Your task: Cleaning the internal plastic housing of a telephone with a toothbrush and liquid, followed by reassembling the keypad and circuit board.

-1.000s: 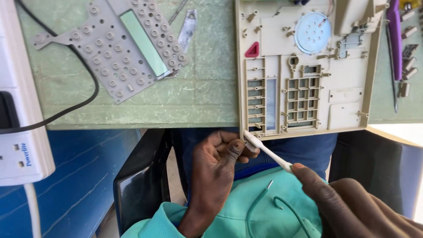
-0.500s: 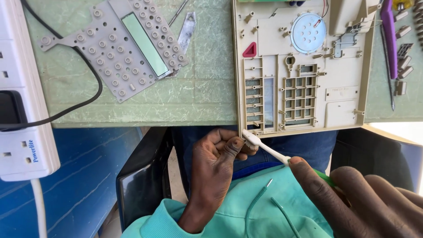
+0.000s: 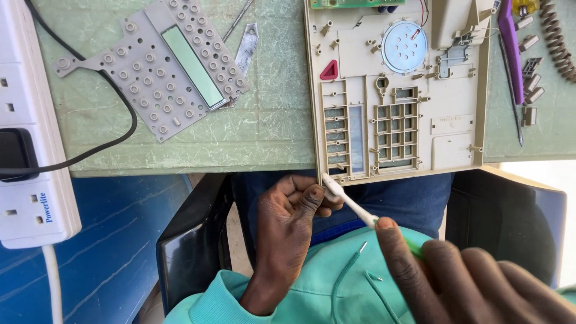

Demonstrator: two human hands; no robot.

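Below the table edge, my left hand [image 3: 294, 222] is curled, with thumb and fingers pinched on a small pale part that is mostly hidden. My right hand [image 3: 462, 282] grips the green handle of a white toothbrush [image 3: 351, 205]. The brush head lies against that part, at my left thumb. Both hands are over my lap and a teal garment. Just above them, the opened beige plastic phone housing [image 3: 396, 90] lies inside-up on the green table [image 3: 270, 132], its lower edge overhanging the table's front.
A grey rubber keypad sheet [image 3: 162, 66] and a metal strip [image 3: 246, 48] lie at upper left. A white power strip [image 3: 30, 150] with a black plug and cable sits far left. A purple tool [image 3: 510, 48], small plastic keys [image 3: 531, 78] and a coiled cord [image 3: 558, 42] lie right. A black chair [image 3: 192, 252] is below.
My right hand has come further into view and closer, still holding the toothbrush against my left fingers. The view has shifted slightly; the table items have not moved.
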